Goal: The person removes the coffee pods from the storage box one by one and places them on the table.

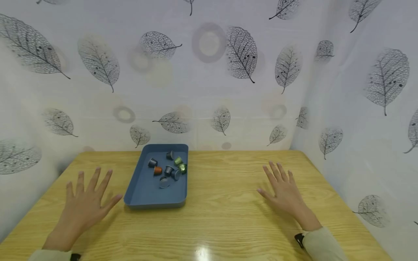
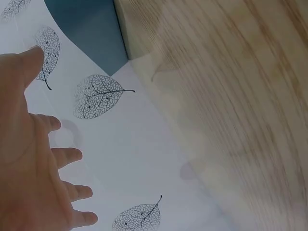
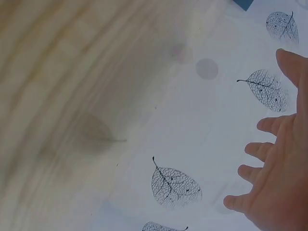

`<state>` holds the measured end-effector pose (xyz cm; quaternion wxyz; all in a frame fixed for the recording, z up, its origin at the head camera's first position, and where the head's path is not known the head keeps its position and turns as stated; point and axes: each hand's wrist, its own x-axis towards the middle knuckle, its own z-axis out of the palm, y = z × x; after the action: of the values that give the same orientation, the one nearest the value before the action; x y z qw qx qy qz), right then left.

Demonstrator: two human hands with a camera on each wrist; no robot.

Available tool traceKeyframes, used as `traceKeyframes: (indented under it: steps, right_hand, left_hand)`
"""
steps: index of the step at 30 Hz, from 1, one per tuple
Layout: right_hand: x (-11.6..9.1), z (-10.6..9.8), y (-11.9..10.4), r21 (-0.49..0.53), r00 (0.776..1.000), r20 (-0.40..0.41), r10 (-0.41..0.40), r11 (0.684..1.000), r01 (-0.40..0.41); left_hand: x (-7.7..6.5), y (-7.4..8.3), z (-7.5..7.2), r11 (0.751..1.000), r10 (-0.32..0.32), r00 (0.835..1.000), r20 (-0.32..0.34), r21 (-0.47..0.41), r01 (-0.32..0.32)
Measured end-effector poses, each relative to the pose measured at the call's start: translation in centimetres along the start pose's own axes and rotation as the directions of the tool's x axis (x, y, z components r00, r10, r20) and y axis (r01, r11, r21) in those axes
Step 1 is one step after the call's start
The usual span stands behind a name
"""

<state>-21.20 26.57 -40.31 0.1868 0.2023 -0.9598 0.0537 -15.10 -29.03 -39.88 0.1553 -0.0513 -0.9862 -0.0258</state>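
We are holding our left hand (image 1: 85,207) and right hand (image 1: 286,195) with fingers spread wide, neither gripping anything. The blue tray (image 1: 143,194) with coffee pods (image 1: 158,170) is lying on the table (image 1: 228,217) just right of the left hand and well apart from the right, its long side running away from us. Some pods are overlapping, partly hiding one another; the wrist views are cutting the tray down to a corner.

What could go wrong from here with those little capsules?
The orange capsule appears to lie on its side, so a nudge might roll it. The two green capsules sit close together; reaching for one might disturb the other. The left hand is near the tray and could bump it.
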Motion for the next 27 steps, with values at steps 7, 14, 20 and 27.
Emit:
traceKeyframes:
  steps: [7, 14, 20, 27]
  right_hand:
    - [1.8, 0.2, -1.2, -0.013, 0.999, 0.016, -0.035, 0.999, 0.035]
    - [3.7, 0.3, -2.9, 0.002, 0.996, 0.037, -0.082, 0.997, 0.082]
    - [5.2, 0.8, -4.2, 0.005, 0.989, 0.02, -0.144, 0.99, 0.144]
    - [7.0, 1.3, -6.1, 0.01, 0.978, 0.015, -0.209, 0.978, 0.208]
  left_hand:
    - [0.4, 0.1, 0.3, 1.0, 0.03, 0.998, -0.05, -0.005, -0.031]
    - [1.1, 0.4, 0.4, 0.999, 0.052, 0.995, -0.082, -0.008, -0.053]
    - [1.7, 0.7, 0.4, 0.998, 0.066, 0.994, -0.085, -0.005, -0.067]
    - [2.3, 1.1, 0.4, 0.996, 0.082, 0.993, -0.088, -0.021, -0.084]
